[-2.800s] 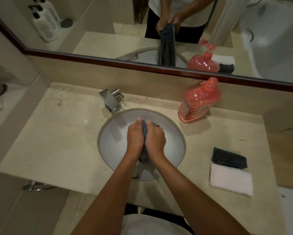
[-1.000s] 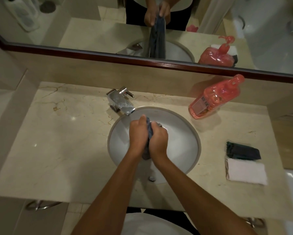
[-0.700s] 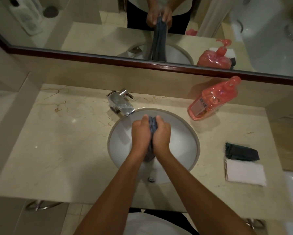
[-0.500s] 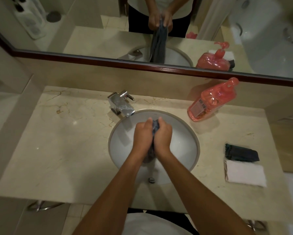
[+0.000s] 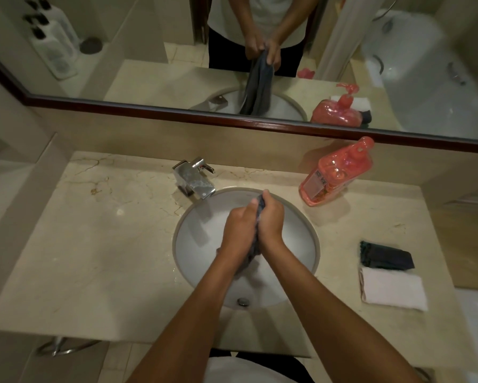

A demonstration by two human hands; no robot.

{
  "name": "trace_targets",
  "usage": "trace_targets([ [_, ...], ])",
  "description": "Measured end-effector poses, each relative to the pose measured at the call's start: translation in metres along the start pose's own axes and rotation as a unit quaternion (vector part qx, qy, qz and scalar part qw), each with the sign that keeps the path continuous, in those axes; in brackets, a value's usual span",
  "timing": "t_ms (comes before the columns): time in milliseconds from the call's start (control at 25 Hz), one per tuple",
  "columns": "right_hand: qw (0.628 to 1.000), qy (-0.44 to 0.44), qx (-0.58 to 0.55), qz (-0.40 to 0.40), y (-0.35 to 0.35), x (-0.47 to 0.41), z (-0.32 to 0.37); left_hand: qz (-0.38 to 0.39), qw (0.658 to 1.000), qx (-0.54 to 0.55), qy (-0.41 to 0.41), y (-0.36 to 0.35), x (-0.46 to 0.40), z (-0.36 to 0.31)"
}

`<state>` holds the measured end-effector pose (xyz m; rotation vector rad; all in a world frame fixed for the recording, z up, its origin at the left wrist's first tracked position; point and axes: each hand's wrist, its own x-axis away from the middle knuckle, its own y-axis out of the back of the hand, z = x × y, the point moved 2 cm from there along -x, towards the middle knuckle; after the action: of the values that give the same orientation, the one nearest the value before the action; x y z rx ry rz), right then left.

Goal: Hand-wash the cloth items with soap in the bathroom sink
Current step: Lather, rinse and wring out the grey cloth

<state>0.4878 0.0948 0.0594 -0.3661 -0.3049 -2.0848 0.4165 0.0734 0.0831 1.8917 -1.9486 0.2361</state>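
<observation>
The dark grey-blue wet cloth (image 5: 256,244) hangs over the round white sink basin (image 5: 301,233), gripped between the left hand (image 5: 239,228) and right hand (image 5: 271,222). Rubbing knuckle against knuckle, low in the basin, should limit splashing onto the beige marble counter (image 5: 108,244).

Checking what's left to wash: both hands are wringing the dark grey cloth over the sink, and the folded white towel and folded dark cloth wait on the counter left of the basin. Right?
Not quite. The head view shows the folded white towel and folded dark cloth on the beige marble counter right of the round white basin, not left. Both hands do grip the dark grey cloth.
</observation>
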Motion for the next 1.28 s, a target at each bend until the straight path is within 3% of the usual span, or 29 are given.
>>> trace_targets([
  [160,0.999,-0.005,0.016,0.044,-0.005,0.037,-0.014,-0.071,0.997,0.02,-0.016,0.019,-0.017,0.004],
  [400,1.0,0.007,0.028,-0.013,-0.001,0.0,0.01,-0.027,0.999,0.028,-0.014,-0.004,-0.002,-0.001],
  [560,0.999,0.006,0.029,0.041,-0.003,0.038,-0.016,-0.082,0.996,0.04,-0.017,0.012,-0.018,0.005],
  [760,0.999,-0.031,-0.018,-0.01,0.003,-0.003,-0.001,-0.031,0.998,0.049,0.0,-0.013,-0.002,-0.001],
  [920,0.998,-0.024,-0.02,0.046,0.003,0.03,-0.016,-0.063,0.996,0.061,-0.01,0.003,-0.019,0.005],
  [1000,0.999,-0.032,0.012,0.027,0.002,0.028,-0.018,-0.055,0.997,0.062,-0.006,0.002,-0.017,0.009],
  [1120,0.999,-0.034,-0.04,0.006,0.007,0.002,0.002,-0.035,0.998,0.056,0.008,-0.016,-0.007,0.002],
  [1280,0.998,-0.027,-0.038,0.046,0.009,0.027,-0.009,-0.063,0.997,0.051,-0.015,-0.005,-0.019,0.007],
])
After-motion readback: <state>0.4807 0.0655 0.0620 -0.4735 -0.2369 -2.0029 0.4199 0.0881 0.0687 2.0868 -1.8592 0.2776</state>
